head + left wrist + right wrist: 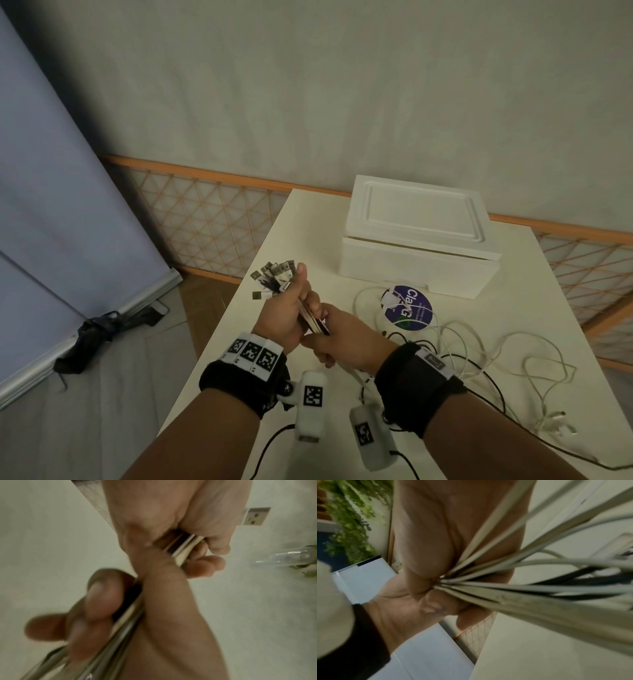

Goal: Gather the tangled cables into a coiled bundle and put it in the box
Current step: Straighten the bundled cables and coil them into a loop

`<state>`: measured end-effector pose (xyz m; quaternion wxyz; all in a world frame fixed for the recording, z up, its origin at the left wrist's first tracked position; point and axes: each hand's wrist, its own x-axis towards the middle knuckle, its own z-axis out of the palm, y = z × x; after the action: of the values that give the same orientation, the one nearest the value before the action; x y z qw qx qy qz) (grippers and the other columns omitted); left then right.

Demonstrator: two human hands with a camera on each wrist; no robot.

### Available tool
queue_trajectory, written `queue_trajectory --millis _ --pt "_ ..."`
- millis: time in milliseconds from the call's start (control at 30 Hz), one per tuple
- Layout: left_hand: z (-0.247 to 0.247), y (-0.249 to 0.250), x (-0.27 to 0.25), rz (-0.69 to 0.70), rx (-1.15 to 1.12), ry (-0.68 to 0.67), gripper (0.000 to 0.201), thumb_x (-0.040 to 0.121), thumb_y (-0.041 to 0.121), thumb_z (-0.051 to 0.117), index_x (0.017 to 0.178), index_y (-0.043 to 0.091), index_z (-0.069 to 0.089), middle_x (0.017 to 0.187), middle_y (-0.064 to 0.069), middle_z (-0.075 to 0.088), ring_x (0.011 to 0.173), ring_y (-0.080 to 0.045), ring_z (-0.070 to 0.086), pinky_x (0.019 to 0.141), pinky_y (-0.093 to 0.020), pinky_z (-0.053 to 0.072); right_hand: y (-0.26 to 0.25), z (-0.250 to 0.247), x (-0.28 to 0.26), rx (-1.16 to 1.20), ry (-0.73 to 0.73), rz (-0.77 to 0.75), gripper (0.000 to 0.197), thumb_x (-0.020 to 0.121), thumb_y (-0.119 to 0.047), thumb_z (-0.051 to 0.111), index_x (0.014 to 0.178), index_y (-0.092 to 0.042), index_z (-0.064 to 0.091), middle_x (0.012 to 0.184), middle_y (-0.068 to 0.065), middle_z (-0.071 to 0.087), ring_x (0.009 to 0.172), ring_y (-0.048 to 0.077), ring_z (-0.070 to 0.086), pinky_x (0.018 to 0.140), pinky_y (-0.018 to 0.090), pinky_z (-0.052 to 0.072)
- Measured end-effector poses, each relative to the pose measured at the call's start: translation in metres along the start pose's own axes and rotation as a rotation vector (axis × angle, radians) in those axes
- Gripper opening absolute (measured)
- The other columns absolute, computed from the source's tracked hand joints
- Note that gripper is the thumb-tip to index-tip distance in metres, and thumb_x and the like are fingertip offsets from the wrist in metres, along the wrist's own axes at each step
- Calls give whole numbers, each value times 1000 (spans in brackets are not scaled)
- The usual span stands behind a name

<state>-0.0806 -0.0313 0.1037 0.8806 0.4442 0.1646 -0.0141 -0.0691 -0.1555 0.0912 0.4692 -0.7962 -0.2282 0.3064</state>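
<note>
Several white and black cables [479, 363] lie tangled on the right half of the white table [308, 236]. My left hand [291, 305] grips their gathered ends above the table's left side, and the USB plugs [274, 279] stick up out of the fist. One plug [255, 516] shows beyond the left hand [202, 545] in the left wrist view. My right hand [325, 342] grips the same cable bundle [530, 592] just below the left. From it the strands fan out toward the table. The white foam box [411, 270] stands behind, with its lid [418, 209] on.
A round purple printed disc [407, 308] lies in front of the box, with cable loops over it. The table's left edge runs close to my left hand, and the floor is below it. A lattice panel [205, 219] and a wall stand behind the table.
</note>
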Motion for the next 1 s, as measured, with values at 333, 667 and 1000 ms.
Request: queue_trajectory --millis 333,667,1000 --pt "-18 -2 5 -62 -183 -290 24 58 7 75 59 16 52 44 5 37 38 -7 38 46 -22 42 -14 -18 -16 110 304 -242 45 87 -17 66 126 -26 46 118 -5 55 102 9 56 85 23 50" --pt "-8 -6 0 -38 -117 -280 17 68 -3 57 65 13 59 51 3 44 44 -8 37 51 -24 43 -51 -29 1 -292 504 -345 41 91 -4 54 128 -21 56 112 -1 55 70 7 55 57 5 45" --pt "-12 -5 0 -9 -57 -295 22 60 -6 56 55 16 54 46 3 39 42 -7 34 48 -24 40 -54 -31 5 -310 428 -383 19 84 -14 67 101 -21 69 98 -9 61 75 7 59 70 13 46"
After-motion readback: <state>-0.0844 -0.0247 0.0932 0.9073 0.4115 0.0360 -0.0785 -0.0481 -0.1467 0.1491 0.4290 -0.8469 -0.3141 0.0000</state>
